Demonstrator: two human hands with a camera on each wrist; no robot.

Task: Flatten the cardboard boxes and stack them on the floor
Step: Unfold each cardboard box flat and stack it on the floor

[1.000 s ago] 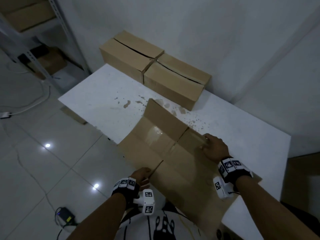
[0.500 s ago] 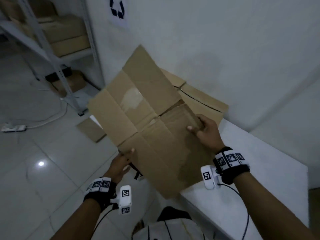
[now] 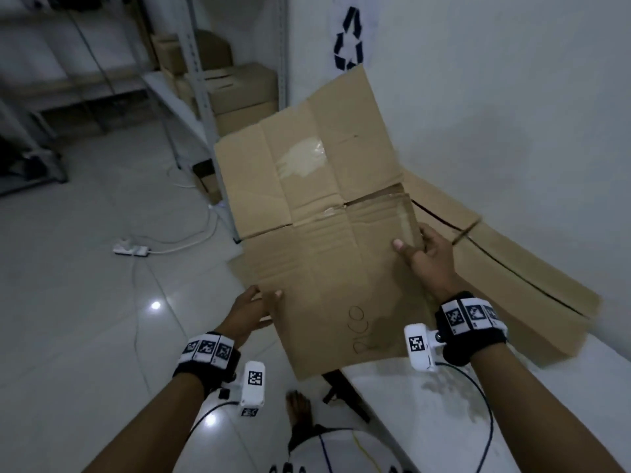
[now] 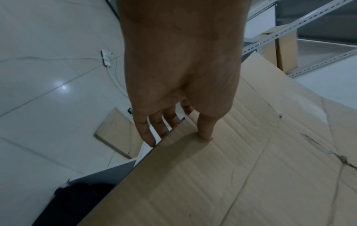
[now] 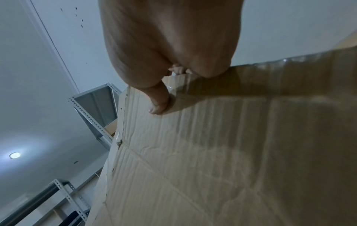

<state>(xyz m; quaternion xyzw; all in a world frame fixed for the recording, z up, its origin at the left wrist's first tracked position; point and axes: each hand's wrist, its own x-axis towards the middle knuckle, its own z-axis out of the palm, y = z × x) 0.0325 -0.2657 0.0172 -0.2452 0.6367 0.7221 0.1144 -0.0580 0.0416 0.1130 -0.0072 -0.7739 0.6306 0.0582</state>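
A flattened brown cardboard box (image 3: 324, 233) hangs tilted in the air, held above the table's left end and the floor. My left hand (image 3: 252, 312) pinches its lower left edge, thumb on top (image 4: 204, 130) and fingers underneath. My right hand (image 3: 423, 257) grips its right edge, thumb (image 5: 158, 104) pressed on the face, fingers behind. Two boxes that still stand assembled (image 3: 505, 268) sit on the white table (image 3: 426, 421) against the wall, partly hidden by the sheet. A flat cardboard piece (image 4: 117, 131) lies on the tiled floor below.
A metal shelf rack (image 3: 198, 97) with more boxes (image 3: 239, 93) stands at the back left. A white power strip (image 3: 131, 249) and cables lie on the glossy floor (image 3: 68, 302). A recycling sign (image 3: 348, 39) is on the wall. My foot (image 3: 300, 411) is by the table leg.
The flattened box went from lying on the table to lifted and swung left toward the floor, held by both hands. My view turned left toward the shelf.
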